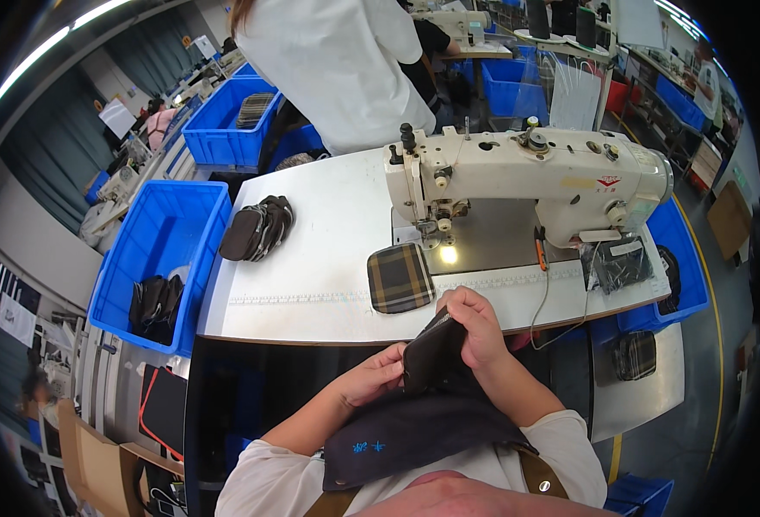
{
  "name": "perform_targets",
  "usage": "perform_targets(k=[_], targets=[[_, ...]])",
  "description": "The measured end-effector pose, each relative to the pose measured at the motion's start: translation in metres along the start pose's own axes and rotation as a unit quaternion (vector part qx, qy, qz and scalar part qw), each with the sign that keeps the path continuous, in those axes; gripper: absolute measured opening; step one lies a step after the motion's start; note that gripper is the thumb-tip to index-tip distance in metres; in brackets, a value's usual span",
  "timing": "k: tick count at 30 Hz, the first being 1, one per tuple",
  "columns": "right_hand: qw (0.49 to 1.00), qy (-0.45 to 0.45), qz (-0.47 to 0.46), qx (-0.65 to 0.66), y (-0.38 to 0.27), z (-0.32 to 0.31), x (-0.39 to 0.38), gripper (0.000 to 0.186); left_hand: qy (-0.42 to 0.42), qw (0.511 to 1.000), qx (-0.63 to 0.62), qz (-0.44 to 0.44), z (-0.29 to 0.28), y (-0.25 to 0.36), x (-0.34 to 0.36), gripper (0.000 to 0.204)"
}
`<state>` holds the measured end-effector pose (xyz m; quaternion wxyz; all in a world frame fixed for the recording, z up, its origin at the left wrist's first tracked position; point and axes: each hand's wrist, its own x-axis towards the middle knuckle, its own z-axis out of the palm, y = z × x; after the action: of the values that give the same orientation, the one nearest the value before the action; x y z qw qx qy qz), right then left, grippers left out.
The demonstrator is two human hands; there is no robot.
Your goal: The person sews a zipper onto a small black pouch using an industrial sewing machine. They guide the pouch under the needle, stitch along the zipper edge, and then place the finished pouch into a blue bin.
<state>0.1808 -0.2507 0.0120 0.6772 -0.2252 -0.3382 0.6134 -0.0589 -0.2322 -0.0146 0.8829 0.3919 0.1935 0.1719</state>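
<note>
Between both hands, close to my body at the table's front edge, is a small dark zippered pouch (431, 355). My left hand (377, 374) pinches its left end, and my right hand (474, 326) grips its upper right end. A pale zipper edge shows along the top. Just beyond the hands, a plaid brown-and-black pouch piece (400, 278) lies flat on the white table (319, 276). The white sewing machine (518, 168) stands behind it, its lamp lit beside the needle. A stack of dark pouches (259, 229) rests at the table's left.
Left of the table stands a blue bin (160, 237) with dark pieces inside. Orange-handled snips (540, 247) and a clear bag of dark parts (618, 262) sit by the machine's right end. Another plaid pouch (635, 355) lies lower right. A person in white (328, 69) is just beyond the table.
</note>
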Motion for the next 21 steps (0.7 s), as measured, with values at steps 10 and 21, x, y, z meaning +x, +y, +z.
perform_targets(k=[10, 21], targets=[[0.908, -0.041, -0.057, -0.412, -0.009, 0.004, 0.009, 0.02, -0.053, 0.989, 0.137, 0.01, -0.01, 0.021, 0.002, 0.065], [0.943, -0.084, 0.167, -0.276, 0.006, -0.016, -0.001, 0.02, 0.135, 0.959, 0.227, 0.1, -0.015, 0.063, 0.027, 0.016]])
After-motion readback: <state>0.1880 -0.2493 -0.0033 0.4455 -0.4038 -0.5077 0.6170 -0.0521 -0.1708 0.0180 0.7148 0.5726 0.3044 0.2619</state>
